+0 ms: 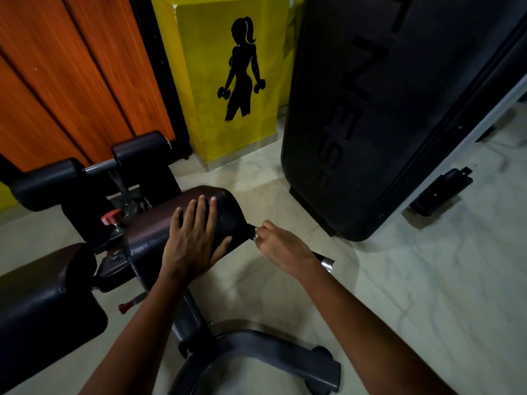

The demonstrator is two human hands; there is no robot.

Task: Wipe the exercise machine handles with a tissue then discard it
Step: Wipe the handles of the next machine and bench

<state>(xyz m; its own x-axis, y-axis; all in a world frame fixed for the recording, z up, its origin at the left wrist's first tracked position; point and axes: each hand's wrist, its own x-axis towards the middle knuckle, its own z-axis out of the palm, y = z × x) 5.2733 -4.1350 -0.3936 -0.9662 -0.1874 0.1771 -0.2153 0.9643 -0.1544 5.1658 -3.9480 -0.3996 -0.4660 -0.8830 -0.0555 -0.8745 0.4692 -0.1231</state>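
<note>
My left hand (195,238) lies flat with straight fingers on the dark leather seat pad (159,226) of the exercise machine. My right hand (281,246) curls around the machine's black handle (323,259), which sticks out to the right of the pad and ends in a silver cap. A small bit of white tissue (258,238) shows at the fingertips of that hand; the remainder is hidden inside the grip.
Black foam rollers (139,149) and a red adjustment knob (112,216) sit behind the pad. A second pad (42,289) is at the left. A tall black weight-stack cover (385,109) stands right, a yellow pillar (228,81) behind. The grey base frame (256,357) lies on the tiled floor.
</note>
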